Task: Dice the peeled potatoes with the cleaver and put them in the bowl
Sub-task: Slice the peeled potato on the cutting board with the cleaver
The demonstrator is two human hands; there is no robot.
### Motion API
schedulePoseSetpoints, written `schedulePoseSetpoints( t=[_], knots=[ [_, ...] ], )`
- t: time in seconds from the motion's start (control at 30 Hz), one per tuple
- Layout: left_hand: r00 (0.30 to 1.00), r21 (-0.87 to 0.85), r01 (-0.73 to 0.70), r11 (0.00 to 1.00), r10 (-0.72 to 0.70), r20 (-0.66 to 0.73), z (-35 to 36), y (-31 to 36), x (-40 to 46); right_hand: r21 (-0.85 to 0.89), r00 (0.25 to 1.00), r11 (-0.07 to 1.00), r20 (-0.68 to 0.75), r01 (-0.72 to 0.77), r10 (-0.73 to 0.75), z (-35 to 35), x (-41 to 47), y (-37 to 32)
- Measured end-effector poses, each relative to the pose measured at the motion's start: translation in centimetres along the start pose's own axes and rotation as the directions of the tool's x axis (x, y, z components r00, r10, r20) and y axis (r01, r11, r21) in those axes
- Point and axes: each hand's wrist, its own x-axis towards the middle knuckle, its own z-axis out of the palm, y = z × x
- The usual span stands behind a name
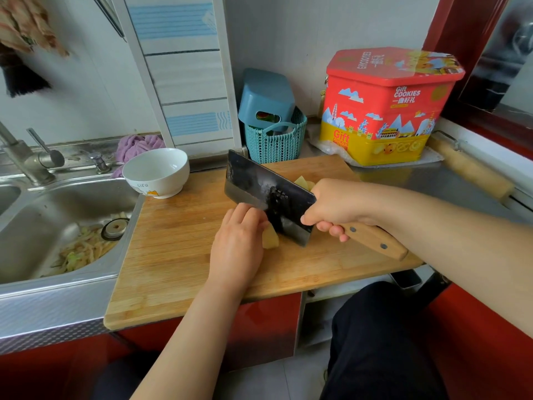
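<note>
The potato piece [270, 237] lies near the middle of the wooden cutting board [178, 249], pale yellow, pinned under the left hand [238, 241]. That hand reaches in from the near side, palm down, its fingers curled over the piece beside the blade. The right hand [336, 206] comes from the right, fingers wrapped tightly around the wooden handle of the cleaver [268, 194], whose dark blade stands edge-down against the potato. More potato [302, 182] shows just beyond the blade. A white bowl [155, 171] sits at the board's far left corner.
</note>
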Motion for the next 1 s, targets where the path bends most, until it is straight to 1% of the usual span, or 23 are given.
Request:
schedulePoseSetpoints(
  t=[0.17,0.3,0.63,0.83,1.0],
  knots=[
    [1.0,0.001,0.009,1.0,-0.009,0.0,0.0,0.1,-0.1,-0.024,0.999,0.999,-0.03,0.042,-0.043,-1.1,-1.0,-1.3],
    [1.0,0.004,0.012,1.0,-0.012,0.018,0.0,0.1,-0.1,-0.041,0.999,0.999,-0.01,0.032,-0.032,-1.2,-1.4,-2.0],
    [0.999,0.001,0.006,1.0,-0.007,0.034,-0.1,0.0,-0.1,-0.118,1.0,0.993,-0.012,0.006,-0.008,-0.7,-1.4,-3.0],
    [1.0,0.012,0.015,1.0,-0.015,0.024,-0.2,0.2,-0.1,-0.198,1.0,0.98,-0.015,0.017,-0.02,-0.5,-1.4,-3.6],
    [1.0,0.015,0.018,1.0,-0.018,0.014,-0.1,0.2,-0.1,-0.207,1.0,0.978,-0.01,0.002,-0.004,-0.2,-1.2,-3.7]
  ],
)
